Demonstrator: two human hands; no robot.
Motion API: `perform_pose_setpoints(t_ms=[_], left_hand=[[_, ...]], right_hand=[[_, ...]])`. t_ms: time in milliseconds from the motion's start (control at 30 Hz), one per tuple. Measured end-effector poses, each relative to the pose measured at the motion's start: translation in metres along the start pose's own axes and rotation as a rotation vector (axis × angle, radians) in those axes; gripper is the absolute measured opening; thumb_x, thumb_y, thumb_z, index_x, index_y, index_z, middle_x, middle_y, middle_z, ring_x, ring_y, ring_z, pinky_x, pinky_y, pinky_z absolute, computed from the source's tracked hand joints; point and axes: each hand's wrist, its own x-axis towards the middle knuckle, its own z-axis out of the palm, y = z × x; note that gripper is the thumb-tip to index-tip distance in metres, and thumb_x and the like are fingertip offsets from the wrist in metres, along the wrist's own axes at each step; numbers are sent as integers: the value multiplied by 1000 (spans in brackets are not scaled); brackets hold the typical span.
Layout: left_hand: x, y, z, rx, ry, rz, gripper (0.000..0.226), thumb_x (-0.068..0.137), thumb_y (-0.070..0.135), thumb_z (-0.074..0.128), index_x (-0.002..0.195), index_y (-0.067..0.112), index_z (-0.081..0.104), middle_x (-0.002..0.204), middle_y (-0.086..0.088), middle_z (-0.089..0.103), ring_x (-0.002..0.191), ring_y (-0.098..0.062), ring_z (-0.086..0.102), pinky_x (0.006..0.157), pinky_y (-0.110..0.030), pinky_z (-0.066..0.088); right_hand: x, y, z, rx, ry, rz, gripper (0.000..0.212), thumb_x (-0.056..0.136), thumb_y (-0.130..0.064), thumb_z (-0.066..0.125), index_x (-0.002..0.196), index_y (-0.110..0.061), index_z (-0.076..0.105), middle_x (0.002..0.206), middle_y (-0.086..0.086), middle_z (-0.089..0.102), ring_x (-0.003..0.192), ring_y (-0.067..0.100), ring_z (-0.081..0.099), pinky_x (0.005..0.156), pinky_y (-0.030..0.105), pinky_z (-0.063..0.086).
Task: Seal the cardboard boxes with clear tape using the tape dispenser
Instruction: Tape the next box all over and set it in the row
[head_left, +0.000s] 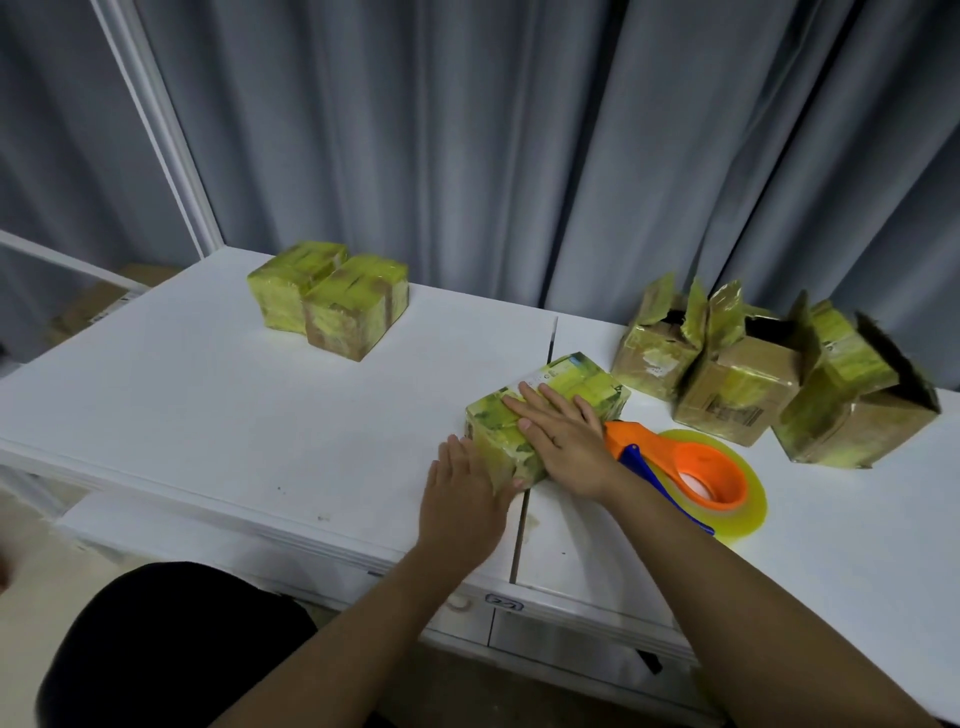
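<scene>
A small cardboard box (545, 421), wrapped in yellow-green tape, sits at the centre of the frame on the white surface (208, 405), across the seam where two white panels meet. The right hand (561, 436) lies flat on the box's top, fingers straight and spread, pointing toward the upper left of the frame — its grip is spread, pressing down rather than pinching anything. The left hand (462, 493) is laid against the box's near side at lower centre, fingers straight and close together, the thumb touching the box's bottom corner; its grip too is flat against the tape, curled round nothing.

The tape dispenser (685, 467) lies on the surface just to the right of the box, behind the right wrist — orange body, blue handle, with a translucent yellow roll of tape around it. No hand holds it.

In the upper left of the surface two closed boxes (332, 296), fully wrapped in tape, stand touching each other. At the right of the frame three open boxes (769, 379) stand in a row close together, flaps raised, with brown cardboard showing between patches of tape.

Grey curtains (519, 145) hang behind the surface, and a white post (161, 124) slants through the upper left.
</scene>
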Motion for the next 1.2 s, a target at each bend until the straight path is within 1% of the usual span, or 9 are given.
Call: perform_pose_setpoints(t_ms=[100,167,233,367,533,667,800,1033,1200], left_hand=[[8,-5,-21,-283,-57,18,138,58,94,25,144,-8,-12,156,-25,-7,146,-32,-6,115,-30,-4],[17,-4,-31,-376,-107,46,130,68,68,65,147,1,-15,158,-19,2,146,-27,2,115,-29,4],[23,-7,-36,-385,-123,39,123,70,47,77,150,5,-6,152,-14,23,140,-25,22,110,-29,19],[39,-30,-43,-317,63,-49,122,64,50,79,150,4,6,142,-14,35,130,-30,33,103,-31,27],[84,-69,-66,-156,225,-116,113,62,58,77,145,2,25,136,-18,41,124,-35,39,100,-39,35],[127,-96,-72,192,257,-178,106,59,88,36,110,-2,62,121,-23,58,110,-35,52,93,-47,38],[151,-107,-66,376,158,-152,109,67,87,24,114,-4,62,130,-19,56,119,-34,53,105,-51,21],[169,-111,-51,459,130,-172,91,92,63,2,138,-4,41,140,-20,48,134,-33,41,113,-49,25],[171,-88,-45,359,158,-247,77,92,47,44,141,-10,30,144,-32,35,136,-44,32,113,-53,22]], right_hand=[[1,-2,-1,79,7,-19,40,105,-34,28,143,-42,35,157,-18,18,146,1,3,110,23,-17],[4,-3,-3,111,-13,-63,39,105,-31,31,143,-40,36,157,-16,19,146,0,-1,109,25,-22],[7,-3,-3,20,40,-119,41,105,-33,30,145,-39,33,158,-16,10,144,-1,-11,108,26,-29],[17,-17,4,160,332,46,40,102,-32,42,141,-35,43,158,-8,14,146,13,7,117,33,1],[47,-39,25,400,167,90,40,100,-31,46,140,-33,43,152,0,24,143,16,20,118,32,17],[88,-50,31,312,116,56,41,100,-33,45,141,-30,44,153,-2,23,142,18,18,105,18,13],[124,-53,30,291,131,77,40,101,-31,43,141,-26,45,152,0,26,141,20,18,105,22,17],[139,-32,19,312,211,132,36,100,-25,47,135,-22,53,147,3,36,138,21,29,106,21,19],[105,-6,-11,253,286,116,31,98,-21,51,128,-23,59,142,1,42,136,18,31,104,16,19]])
